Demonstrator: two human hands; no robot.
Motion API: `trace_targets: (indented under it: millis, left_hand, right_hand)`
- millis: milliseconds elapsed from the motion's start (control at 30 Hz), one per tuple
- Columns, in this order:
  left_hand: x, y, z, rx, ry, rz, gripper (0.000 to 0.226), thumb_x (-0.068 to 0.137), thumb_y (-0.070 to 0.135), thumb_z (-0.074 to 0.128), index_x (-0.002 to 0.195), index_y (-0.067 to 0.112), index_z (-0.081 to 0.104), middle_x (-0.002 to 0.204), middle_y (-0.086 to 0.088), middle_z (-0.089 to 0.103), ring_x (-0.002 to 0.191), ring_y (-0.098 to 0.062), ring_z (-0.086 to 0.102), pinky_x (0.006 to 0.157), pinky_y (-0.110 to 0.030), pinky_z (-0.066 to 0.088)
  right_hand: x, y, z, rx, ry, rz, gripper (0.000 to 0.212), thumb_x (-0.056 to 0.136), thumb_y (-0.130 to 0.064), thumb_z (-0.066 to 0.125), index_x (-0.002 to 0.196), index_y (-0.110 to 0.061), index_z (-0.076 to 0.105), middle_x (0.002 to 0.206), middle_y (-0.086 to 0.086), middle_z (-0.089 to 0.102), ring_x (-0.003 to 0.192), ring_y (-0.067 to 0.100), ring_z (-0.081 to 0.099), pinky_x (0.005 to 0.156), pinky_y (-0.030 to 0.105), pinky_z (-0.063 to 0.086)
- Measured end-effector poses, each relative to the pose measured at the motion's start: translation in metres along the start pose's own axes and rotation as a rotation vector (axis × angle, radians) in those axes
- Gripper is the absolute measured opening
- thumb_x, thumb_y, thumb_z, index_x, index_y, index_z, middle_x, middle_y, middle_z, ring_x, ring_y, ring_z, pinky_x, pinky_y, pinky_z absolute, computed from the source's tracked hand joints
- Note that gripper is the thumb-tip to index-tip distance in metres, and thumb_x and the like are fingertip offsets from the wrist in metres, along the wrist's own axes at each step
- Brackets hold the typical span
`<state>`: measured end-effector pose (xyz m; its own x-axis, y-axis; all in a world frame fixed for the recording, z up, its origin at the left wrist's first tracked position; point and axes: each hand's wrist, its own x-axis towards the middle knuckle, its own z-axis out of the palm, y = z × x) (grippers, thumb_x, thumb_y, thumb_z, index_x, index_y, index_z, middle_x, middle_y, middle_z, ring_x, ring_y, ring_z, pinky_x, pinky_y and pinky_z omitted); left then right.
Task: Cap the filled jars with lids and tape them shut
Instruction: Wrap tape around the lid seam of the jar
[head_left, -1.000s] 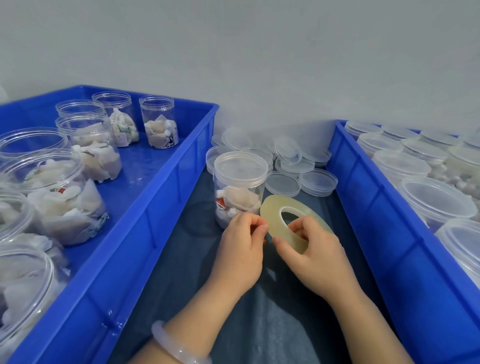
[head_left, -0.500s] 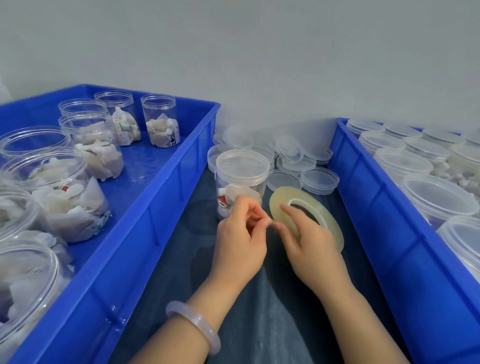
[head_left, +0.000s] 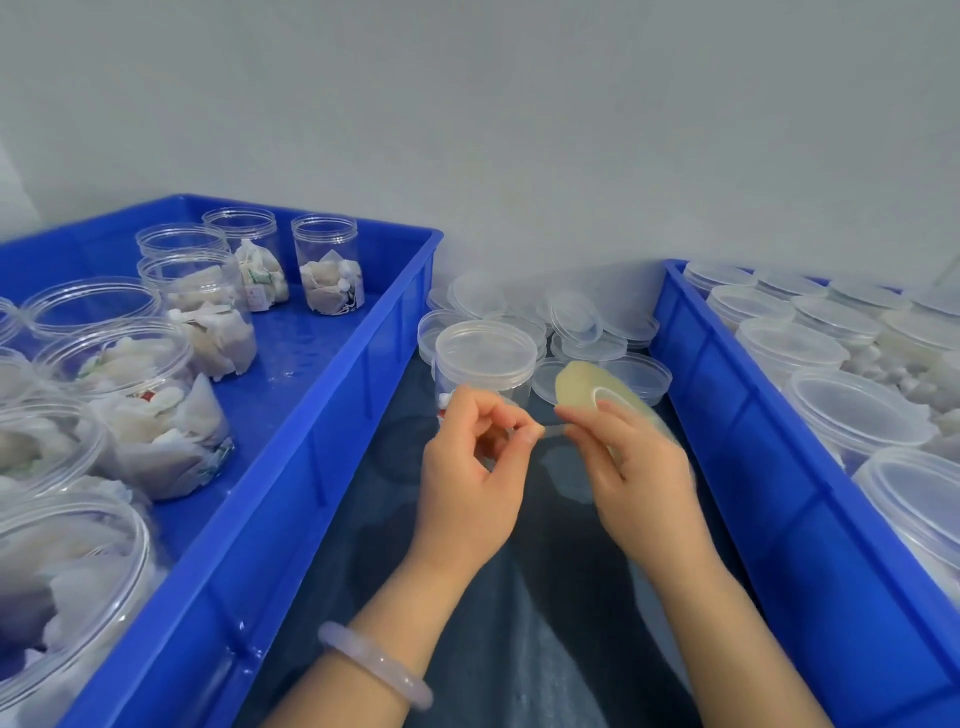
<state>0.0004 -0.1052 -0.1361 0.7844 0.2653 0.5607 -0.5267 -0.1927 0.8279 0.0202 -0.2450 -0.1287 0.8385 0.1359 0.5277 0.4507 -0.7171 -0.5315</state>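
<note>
Left hand low centre: thumb and forefinger pinch tape end, other fingers curled. Right hand just beside it, fingers curled round tape roll. Roll tilted, blurred, rising behind right fingertips. Tape end spans small gap between both hands' fingertips. Jar stands just behind left fingertips, lid on. Loose lids heaped beyond right fingertips. Left bin, with open filled jars, left of left hand. Right bin, with lidded jars, right of right hand. Bracelet on left wrist.

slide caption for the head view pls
Left hand pinches the tape end, right hand holds the roll, capped jar behind.
</note>
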Motion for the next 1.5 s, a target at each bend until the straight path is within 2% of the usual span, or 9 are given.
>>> trace_targets:
  millis: [167, 300, 400, 467, 567, 767, 967, 1133, 1500]
  left_hand:
    - [0.025, 0.007, -0.001, 0.134, 0.098, 0.153, 0.023, 0.084, 0.018, 0.063, 0.085, 0.036, 0.049, 0.080, 0.015, 0.061, 0.077, -0.006, 0.056, 0.069, -0.013, 0.043]
    - [0.040, -0.008, 0.003, 0.445, 0.172, 0.386, 0.029, 0.084, 0.026, 0.055, 0.105, 0.008, 0.065, 0.114, -0.002, 0.058, 0.111, -0.018, 0.046, 0.096, -0.038, 0.039]
    - [0.041, -0.027, 0.002, 0.456, 0.088, 0.229, 0.050, 0.079, 0.036, 0.063, 0.120, 0.006, 0.061, 0.142, -0.022, 0.035, 0.134, -0.033, 0.033, 0.110, -0.043, 0.031]
    - [0.041, -0.038, -0.001, 0.366, 0.003, 0.134, 0.058, 0.073, 0.036, 0.070, 0.122, 0.007, 0.057, 0.147, -0.021, 0.027, 0.140, -0.030, 0.028, 0.112, -0.024, 0.027]
    - [0.043, -0.048, -0.005, 0.302, -0.021, 0.145, 0.055, 0.073, 0.039, 0.065, 0.116, 0.008, 0.053, 0.145, -0.018, 0.030, 0.141, -0.028, 0.027, 0.110, -0.015, 0.025]
    - [0.042, -0.051, -0.004, 0.192, 0.002, 0.154, 0.059, 0.064, 0.048, 0.074, 0.110, 0.031, 0.040, 0.133, -0.010, 0.046, 0.132, -0.022, 0.042, 0.100, -0.047, 0.044]
    - [0.040, -0.050, -0.006, 0.100, -0.009, 0.167, 0.072, 0.055, 0.066, 0.076, 0.106, 0.031, 0.038, 0.121, 0.004, 0.049, 0.119, -0.002, 0.048, 0.095, -0.014, 0.038]
    - [0.039, -0.050, -0.003, 0.120, 0.013, 0.162, 0.079, 0.047, 0.053, 0.086, 0.105, 0.026, 0.040, 0.122, -0.003, 0.051, 0.119, -0.011, 0.050, 0.095, -0.017, 0.040]
    - [0.039, -0.047, 0.003, 0.078, 0.111, 0.123, 0.061, 0.054, 0.049, 0.080, 0.099, 0.034, 0.041, 0.111, 0.011, 0.054, 0.112, -0.009, 0.055, 0.087, -0.016, 0.043]
  right_hand:
    - [0.040, -0.020, -0.022, 0.040, -0.054, 0.010, 0.007, 0.081, -0.043, 0.064, 0.074, -0.043, 0.065, 0.083, -0.020, 0.060, 0.088, -0.001, 0.044, 0.069, 0.003, 0.032]
    - [0.060, -0.024, -0.025, 0.028, -0.175, 0.023, 0.027, 0.087, -0.040, 0.063, 0.065, -0.050, 0.051, 0.080, -0.026, 0.054, 0.083, -0.005, 0.051, 0.064, 0.011, 0.038]
    - [0.065, -0.014, -0.025, -0.018, -0.258, 0.045, 0.025, 0.087, -0.040, 0.063, 0.064, -0.048, 0.054, 0.077, -0.020, 0.058, 0.079, -0.011, 0.051, 0.058, 0.010, 0.037]
    - [0.068, -0.006, -0.024, -0.039, -0.344, 0.042, 0.021, 0.086, -0.039, 0.065, 0.068, -0.046, 0.058, 0.089, -0.016, 0.062, 0.084, 0.000, 0.052, 0.062, 0.013, 0.037]
    - [0.070, 0.001, -0.023, -0.005, -0.451, 0.060, 0.015, 0.085, -0.037, 0.067, 0.072, -0.043, 0.062, 0.113, -0.015, 0.047, 0.099, 0.002, 0.043, 0.083, 0.020, 0.029]
    - [0.071, 0.006, -0.017, 0.033, -0.450, 0.043, 0.013, 0.084, -0.036, 0.068, 0.074, -0.043, 0.064, 0.115, -0.013, 0.045, 0.101, 0.002, 0.045, 0.084, 0.018, 0.033]
    - [0.071, 0.004, -0.016, 0.087, -0.383, 0.002, 0.017, 0.082, -0.038, 0.069, 0.071, -0.049, 0.061, 0.103, -0.022, 0.046, 0.092, -0.019, 0.043, 0.074, -0.001, 0.032]
    - [0.070, 0.005, -0.014, 0.092, -0.421, 0.019, 0.013, 0.080, -0.037, 0.071, 0.073, -0.045, 0.063, 0.108, -0.015, 0.049, 0.103, 0.001, 0.047, 0.078, 0.008, 0.032]
    - [0.070, 0.003, -0.012, 0.093, -0.392, 0.022, 0.016, 0.082, -0.040, 0.067, 0.070, -0.048, 0.058, 0.106, -0.014, 0.052, 0.097, -0.001, 0.049, 0.078, 0.013, 0.037]
